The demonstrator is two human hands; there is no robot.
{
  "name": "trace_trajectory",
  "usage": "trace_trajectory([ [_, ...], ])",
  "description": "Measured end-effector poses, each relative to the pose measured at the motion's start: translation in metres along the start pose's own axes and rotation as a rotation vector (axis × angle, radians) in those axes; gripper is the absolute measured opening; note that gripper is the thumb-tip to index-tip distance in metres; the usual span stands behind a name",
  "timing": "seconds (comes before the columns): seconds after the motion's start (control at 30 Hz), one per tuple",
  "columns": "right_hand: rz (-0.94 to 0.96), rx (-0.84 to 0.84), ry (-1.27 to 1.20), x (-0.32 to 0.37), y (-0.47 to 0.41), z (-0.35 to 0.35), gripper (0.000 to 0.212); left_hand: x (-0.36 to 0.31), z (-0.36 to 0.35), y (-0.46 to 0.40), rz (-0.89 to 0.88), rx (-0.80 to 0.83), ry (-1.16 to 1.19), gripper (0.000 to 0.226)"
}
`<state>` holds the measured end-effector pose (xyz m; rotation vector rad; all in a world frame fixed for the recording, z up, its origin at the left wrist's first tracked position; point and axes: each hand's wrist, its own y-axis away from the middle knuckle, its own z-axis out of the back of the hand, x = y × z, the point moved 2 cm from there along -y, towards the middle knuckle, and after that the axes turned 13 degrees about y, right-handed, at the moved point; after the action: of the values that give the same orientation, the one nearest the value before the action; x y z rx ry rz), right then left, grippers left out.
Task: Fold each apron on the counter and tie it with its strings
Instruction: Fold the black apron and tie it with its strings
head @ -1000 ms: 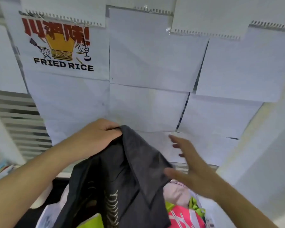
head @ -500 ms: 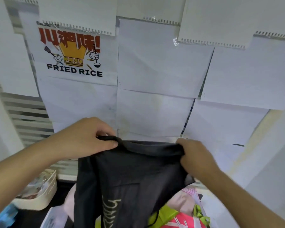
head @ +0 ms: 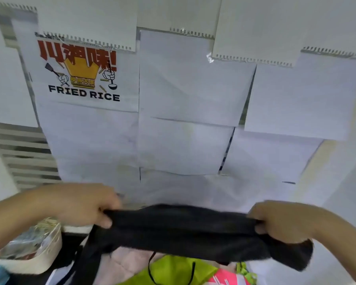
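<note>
The wall point(head: 185, 140) on the far side is covered with overlapping white paper sheets, one of which, at upper left, is a printed poster point(head: 80, 75) reading FRIED RICE. In front of it the black apron point(head: 183, 231) is held in the air above a pile of bright fabrics point(head: 173, 268) on the counter, stretched horizontally between both hands, with a strap point(head: 84, 262) hanging from its left end. A white basket point(head: 47, 258) sits at near left. The step in hand appears to be stretching the apron flat before folding. To do it well, keep the upper edge taut and level, let the loose cloth drop clear of the pile, and bring the corners together evenly before lowering. The left hand point(head: 86, 204) grips the left end with fingers curled over the edge and thumb beneath. The right hand point(head: 284, 223) grips the right end, knuckles up, fingers closed around bunched cloth. Both forearms extend forward at roughly the same height.
</note>
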<state>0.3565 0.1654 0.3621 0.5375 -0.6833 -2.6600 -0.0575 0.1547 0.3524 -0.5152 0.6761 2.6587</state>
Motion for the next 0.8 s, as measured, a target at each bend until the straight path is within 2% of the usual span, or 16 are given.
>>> trace_trajectory([
  [0.03,-0.055,-0.213,-0.038,-0.009,-0.003,0.003,0.018,0.004,0.003,-0.004,0.0,-0.164,0.072,0.037],
  [0.1,-0.245,-0.772,-0.185,-0.022,0.004,0.018,0.021,0.006,0.019,-0.006,-0.131,-0.772,0.352,0.024],
  [0.13,-0.307,-0.991,-0.241,-0.025,0.006,0.022,0.021,0.007,0.028,-0.007,-0.162,-1.034,0.481,0.012],
  [0.17,-0.328,-1.109,-0.254,-0.024,0.009,0.023,0.022,0.005,0.032,-0.008,-0.161,-1.176,0.585,0.01],
  [0.2,-0.316,-1.065,-0.241,-0.02,0.006,0.021,0.025,-0.001,0.032,-0.011,-0.155,-1.168,0.637,0.012],
  [0.23,-0.244,-0.873,-0.227,-0.015,0.0,0.016,0.029,-0.005,0.026,-0.014,-0.156,-1.001,0.601,0.014],
  [0.3,-0.031,-0.322,-0.171,0.001,-0.014,-0.009,0.028,-0.016,-0.005,-0.02,-0.137,-0.481,0.378,0.03],
  [0.33,0.049,-0.144,-0.188,0.004,-0.018,-0.021,0.025,-0.018,-0.021,-0.02,-0.11,-0.269,0.305,0.039],
  [0.37,0.097,-0.063,-0.24,0.002,-0.02,-0.028,0.025,-0.016,-0.032,-0.02,-0.098,-0.137,0.288,0.039],
  [0.4,0.111,-0.053,-0.309,-0.001,-0.02,-0.029,0.027,-0.01,-0.036,-0.021,-0.089,-0.099,0.304,0.033],
  [0.43,0.12,-0.088,-0.383,-0.003,-0.018,-0.025,0.03,0.001,-0.035,-0.024,-0.081,-0.145,0.306,0.026],
  [0.47,0.124,-0.121,-0.445,-0.007,-0.017,-0.019,0.033,0.012,-0.029,-0.027,-0.05,-0.257,0.282,0.023],
  [0.53,0.128,-0.204,-0.509,-0.015,-0.016,-0.002,0.024,0.036,-0.006,-0.034,0.022,-0.504,0.202,0.017],
  [0.57,0.1,-0.264,-0.472,-0.019,-0.017,0.008,0.019,0.044,0.008,-0.035,0.048,-0.595,0.169,0.015],
  [0.67,-0.04,-0.527,-0.278,-0.034,-0.028,0.038,0.03,0.044,0.047,-0.028,0.071,-0.771,0.118,0.017],
  [0.8,-0.167,-0.804,-0.305,-0.045,-0.016,0.075,0.025,0.02,0.086,-0.009,-0.046,-1.012,0.111,0.003],
])
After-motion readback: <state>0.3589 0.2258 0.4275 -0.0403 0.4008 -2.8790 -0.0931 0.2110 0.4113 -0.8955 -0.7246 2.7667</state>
